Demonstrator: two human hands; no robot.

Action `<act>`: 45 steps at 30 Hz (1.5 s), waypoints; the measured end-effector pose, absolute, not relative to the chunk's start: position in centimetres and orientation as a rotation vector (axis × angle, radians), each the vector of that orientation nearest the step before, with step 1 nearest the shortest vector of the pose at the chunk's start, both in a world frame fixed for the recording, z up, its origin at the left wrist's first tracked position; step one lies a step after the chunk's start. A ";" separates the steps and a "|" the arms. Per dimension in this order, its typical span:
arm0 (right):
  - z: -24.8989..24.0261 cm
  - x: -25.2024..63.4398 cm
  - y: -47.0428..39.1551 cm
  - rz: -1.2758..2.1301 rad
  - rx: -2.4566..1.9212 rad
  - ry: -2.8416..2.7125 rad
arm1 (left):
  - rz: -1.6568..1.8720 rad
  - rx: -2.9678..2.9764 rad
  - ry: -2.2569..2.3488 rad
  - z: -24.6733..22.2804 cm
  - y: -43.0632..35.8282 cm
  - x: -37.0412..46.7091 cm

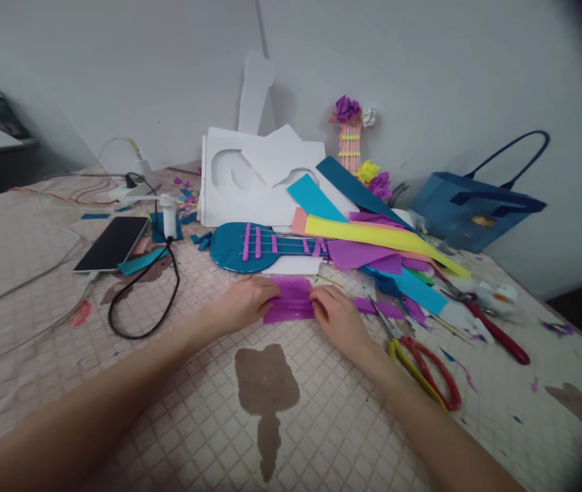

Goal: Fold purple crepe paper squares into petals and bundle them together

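A piece of purple crepe paper (291, 295) lies spread on the patterned table cover, creased across its lower part. At its left end, my left hand (246, 301) has its fingers closed on the edge. My right hand (341, 318) pinches the opposite edge with curled fingers. Just behind them rests a small blue guitar-shaped craft (229, 247) with purple strips across its strings. To the right of my right hand lie scissors (414, 365) with red and yellow handles, blades partly apart. A narrow purple paper scrap (380, 307) is near the blades.
Coloured paper strips (367, 232) are heaped behind my right hand, before white cut-out sheets (265, 174). Red-handled pliers (496, 331) and a blue bag (475, 208) are at right. A phone (113, 242), a glue gun (169, 217) and a looped black cable (142, 336) lie left.
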State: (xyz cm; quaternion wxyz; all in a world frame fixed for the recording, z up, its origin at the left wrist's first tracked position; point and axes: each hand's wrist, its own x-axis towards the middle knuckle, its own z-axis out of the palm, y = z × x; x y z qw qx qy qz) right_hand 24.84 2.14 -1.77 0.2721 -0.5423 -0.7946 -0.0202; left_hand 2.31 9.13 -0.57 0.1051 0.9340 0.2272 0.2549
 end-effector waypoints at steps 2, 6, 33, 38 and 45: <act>-1.6 24.6 2.0 -0.065 -1.453 -2.079 | 0.745 2.779 0.718 -0.6 9.0 2.4; -1.0 23.7 1.1 -0.095 -1.453 -2.033 | 0.763 2.818 0.758 -0.4 8.4 2.7; -1.0 23.0 0.2 0.082 -1.365 -1.935 | 0.837 2.746 0.728 -1.0 7.6 3.0; -0.5 22.4 -0.1 0.088 -1.307 -1.930 | 0.873 2.744 0.747 -0.8 7.5 3.2; -0.7 22.2 0.0 0.087 -1.301 -1.927 | 0.961 2.721 0.730 -0.9 7.4 3.4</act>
